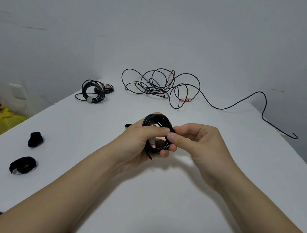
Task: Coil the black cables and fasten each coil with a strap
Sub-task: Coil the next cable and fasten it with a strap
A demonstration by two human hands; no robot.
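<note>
Black cable coil [156, 117] held in left hand [135, 145], just above table [156, 204].
Left grip curled round coil's lower-left arc, thumb across the front of the loops. Right hand [203, 148] grip pinching coil's right edge between thumb and forefinger; strap in the pinch or not, cannot tell. Beyond coil: loose cable tangle [162, 87]. Beyond-left of coil: bound coil [93, 91] with pale band. Left of coil, on table: black strap [35, 139], second black strap [23, 164].
</note>
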